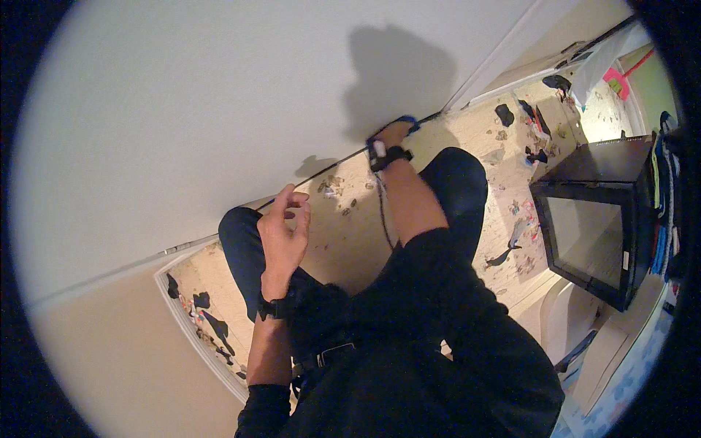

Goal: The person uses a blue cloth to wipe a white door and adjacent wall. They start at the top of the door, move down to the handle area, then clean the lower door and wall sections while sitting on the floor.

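Note:
My left hand [285,235] is raised over my left knee, fingers bent and apart from the thumb. Nothing shows in its grasp, and its fingertips overlap a thin dark line [339,161] along the base of the pale wall [191,120]. My right hand [395,134] is down at that same base, blurred by motion. A dark blue item [408,119] lies along its far edge; whether it is worn or held is unclear. Around the right wrist is a black band with a white piece [379,148], and a dark cord [381,208] hangs from there towards my lap.
Litter and dark scraps [534,123] are strewn over the light floor [339,241]. To the right stands a black boxy appliance with a glass front [586,235], beside folded cloths [662,208]. A red-handled broom or dustpan [616,82] is far right. White skirting [197,323] edges the left.

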A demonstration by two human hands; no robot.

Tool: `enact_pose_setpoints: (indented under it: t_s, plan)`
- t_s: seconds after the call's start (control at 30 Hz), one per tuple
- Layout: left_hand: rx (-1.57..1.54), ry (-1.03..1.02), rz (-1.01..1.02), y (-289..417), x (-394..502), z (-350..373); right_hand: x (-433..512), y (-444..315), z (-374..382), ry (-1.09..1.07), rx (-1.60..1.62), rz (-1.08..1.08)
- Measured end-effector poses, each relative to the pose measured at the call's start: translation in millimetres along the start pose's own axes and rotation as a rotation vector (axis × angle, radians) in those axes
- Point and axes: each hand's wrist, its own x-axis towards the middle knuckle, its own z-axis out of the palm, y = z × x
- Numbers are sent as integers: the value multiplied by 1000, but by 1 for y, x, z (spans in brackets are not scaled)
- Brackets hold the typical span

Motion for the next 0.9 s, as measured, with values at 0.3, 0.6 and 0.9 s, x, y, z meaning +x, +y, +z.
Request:
enact_pose_setpoints:
  t_s: [0.3, 0.6, 0.9]
  plan:
    - [-202, 162, -29, -6, 0, -24, -124, -153, 29, -211, 107, -364]
    - [-332, 204, -11, -11, -9, -31, -80, -79, -33, -10, -23, -168]
    - [-340, 226, -13, -5, -3, -41, -141, -69, -196, 1318, 1443, -3]
